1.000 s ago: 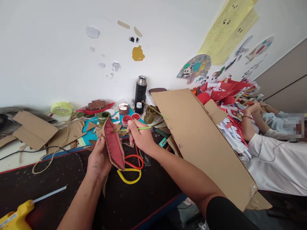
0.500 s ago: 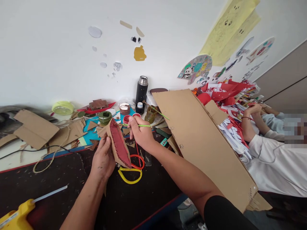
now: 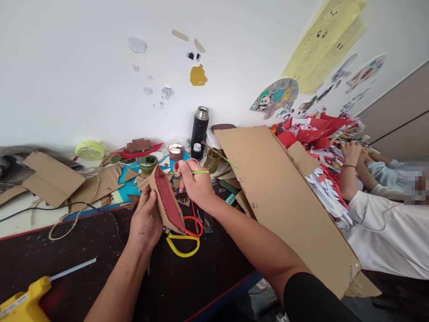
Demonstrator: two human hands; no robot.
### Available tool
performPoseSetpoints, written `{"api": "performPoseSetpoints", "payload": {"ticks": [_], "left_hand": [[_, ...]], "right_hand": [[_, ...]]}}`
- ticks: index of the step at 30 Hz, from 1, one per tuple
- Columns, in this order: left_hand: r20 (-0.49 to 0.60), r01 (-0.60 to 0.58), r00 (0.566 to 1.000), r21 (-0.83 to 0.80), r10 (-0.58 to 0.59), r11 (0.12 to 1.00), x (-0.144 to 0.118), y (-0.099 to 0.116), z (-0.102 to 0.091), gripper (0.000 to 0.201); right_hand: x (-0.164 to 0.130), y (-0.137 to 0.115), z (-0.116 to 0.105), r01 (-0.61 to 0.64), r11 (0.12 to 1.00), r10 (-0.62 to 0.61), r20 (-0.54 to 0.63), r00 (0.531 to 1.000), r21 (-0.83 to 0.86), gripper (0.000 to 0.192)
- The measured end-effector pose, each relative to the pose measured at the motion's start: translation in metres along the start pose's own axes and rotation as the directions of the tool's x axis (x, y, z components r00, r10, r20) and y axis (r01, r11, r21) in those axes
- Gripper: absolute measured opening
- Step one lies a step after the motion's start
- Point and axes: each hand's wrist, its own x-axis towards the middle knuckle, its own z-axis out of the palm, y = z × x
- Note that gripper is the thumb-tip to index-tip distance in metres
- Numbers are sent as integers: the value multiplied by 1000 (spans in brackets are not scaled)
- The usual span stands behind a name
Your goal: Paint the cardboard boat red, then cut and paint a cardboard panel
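1. Your left hand (image 3: 146,220) is clamped around a boat-shaped corrugated cardboard piece (image 3: 166,201), held off the surface and tilted, its pointed end up. The inner face is painted matte red; the cut edges show raw brown fluting.
2. Your right hand (image 3: 195,184) is pinched shut on a thin green paintbrush (image 3: 195,172), which lies nearly level, its tip towards the top of the cardboard piece.
3. Just beyond the brush tip sit small round paint pots: a red one (image 3: 176,166), a green one (image 3: 148,163) and a brown-lidded one (image 3: 175,151). A smooth black flask (image 3: 199,126) with a metal cap stands upright at the wall.
4. Under your hands, yellow and red looped scissor handles (image 3: 183,237) lie on the dark, speckled surface (image 3: 83,243).
5. A large flat cardboard sheet (image 3: 288,197) slants close along your right forearm, closing that side.
6. To the left, the surface carries a yellow glue gun (image 3: 23,302) at the near corner, with cardboard scraps (image 3: 53,179) and a cord further back.
7. Another person's white sleeve (image 3: 385,232) lies well apart beyond the sheet.
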Motion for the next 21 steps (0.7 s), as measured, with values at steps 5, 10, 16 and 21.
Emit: {"api": "performPoseSetpoints", "payload": {"ticks": [5,10,16,21], "left_hand": [[-37,-19,999,-23,18,1000,4,3,-6,34],[-50,-13,999,-34,12,999,7,4,-10,34],[-23,27,999,-46,-28,999,1,4,-2,26],[-31,3,1000,-44,-4,999,5,7,-8,34]], "right_hand": [[-8,0,-2,-2,1000,3,35,999,-29,51],[-12,-1,-2,-8,999,11,56,998,-42,49],[2,-7,5,19,1000,-19,28,999,8,46],[-6,-2,6,-7,1000,6,45,999,7,48]]}}
